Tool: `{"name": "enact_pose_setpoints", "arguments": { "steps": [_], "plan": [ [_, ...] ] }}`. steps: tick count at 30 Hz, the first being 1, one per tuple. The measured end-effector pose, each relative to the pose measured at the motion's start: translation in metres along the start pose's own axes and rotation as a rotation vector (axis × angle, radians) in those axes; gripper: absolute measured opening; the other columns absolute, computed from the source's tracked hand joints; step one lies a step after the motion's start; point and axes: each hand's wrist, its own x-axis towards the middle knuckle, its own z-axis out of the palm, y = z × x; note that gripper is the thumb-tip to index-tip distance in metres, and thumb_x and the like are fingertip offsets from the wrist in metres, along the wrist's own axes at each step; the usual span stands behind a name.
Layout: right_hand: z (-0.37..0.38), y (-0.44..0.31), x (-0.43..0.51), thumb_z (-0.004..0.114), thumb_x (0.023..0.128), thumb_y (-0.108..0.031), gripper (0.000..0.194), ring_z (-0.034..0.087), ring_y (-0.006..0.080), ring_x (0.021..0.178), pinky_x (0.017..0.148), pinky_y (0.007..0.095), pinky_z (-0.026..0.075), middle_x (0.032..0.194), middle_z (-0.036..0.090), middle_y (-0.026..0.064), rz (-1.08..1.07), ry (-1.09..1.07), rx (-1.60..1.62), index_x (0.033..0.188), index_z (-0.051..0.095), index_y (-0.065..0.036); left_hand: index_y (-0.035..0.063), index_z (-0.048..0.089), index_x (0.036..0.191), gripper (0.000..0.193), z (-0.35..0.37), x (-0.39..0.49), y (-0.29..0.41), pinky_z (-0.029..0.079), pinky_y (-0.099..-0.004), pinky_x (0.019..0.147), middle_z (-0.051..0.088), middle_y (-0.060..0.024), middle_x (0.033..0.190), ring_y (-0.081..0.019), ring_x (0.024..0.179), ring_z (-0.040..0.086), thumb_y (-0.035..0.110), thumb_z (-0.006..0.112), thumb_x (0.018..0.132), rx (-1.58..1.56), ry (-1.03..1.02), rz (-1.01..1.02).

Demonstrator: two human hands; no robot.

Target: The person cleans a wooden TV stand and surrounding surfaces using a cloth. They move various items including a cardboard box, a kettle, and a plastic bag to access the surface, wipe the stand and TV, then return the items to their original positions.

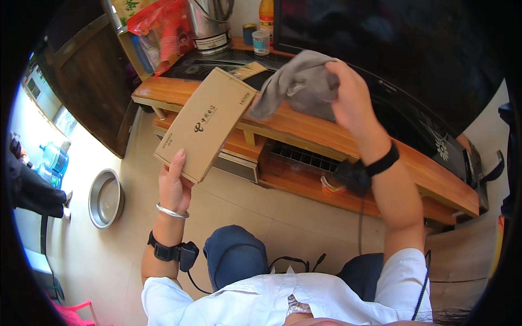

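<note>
My left hand (176, 183) grips the lower end of a flat brown cardboard box (208, 122), its thumb on the printed top face. The box is held tilted in front of the wooden TV stand (310, 126). From my right hand (351, 95) hangs a crumpled grey cloth (299, 83), pinched near its right side. The cloth's lower left end comes close to the box's upper right corner; whether they touch I cannot tell. Behind the cloth, part of the stand's top is hidden.
A black television (383, 45) stands on the right of the stand. At the back left are a metal pail (210, 26), a plastic cup (261, 42) and a red plastic bag (169, 32). A metal basin (107, 199) sits on the floor. Another person's dark-clothed leg (38, 191) shows at far left.
</note>
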Motion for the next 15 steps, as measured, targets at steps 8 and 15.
{"name": "enact_pose_setpoints", "arguments": {
  "steps": [8,15],
  "plan": [
    [0.029,0.034,-0.113,0.058,0.08,-0.032,0.033,0.038,0.0318,0.123,0.097,0.0518,0.029,0.136,0.04,0.0068,-0.788,-0.401,-1.26,0.108,0.056,-0.013,0.0039,0.036,0.129,0.05,0.122,-0.038,-0.059,0.042,-0.0303,0.091,0.049,-0.0083,0.121,-0.0178,0.109,0.05,0.018,0.058,0.085,0.028,-0.328,0.025],
    [-0.145,-0.018,-0.112,0.051,0.084,-0.02,0.036,0.042,0.0375,0.117,0.093,0.0464,0.038,0.127,0.047,0.0153,-0.751,0.173,-1.645,0.118,0.054,-0.009,0.0007,0.039,0.121,0.053,0.209,-0.071,-0.101,0.043,-0.0298,0.088,0.053,-0.0108,0.113,-0.0166,0.1,0.053,0.011,0.067,0.078,0.098,-0.497,-0.122]
  ]
}}
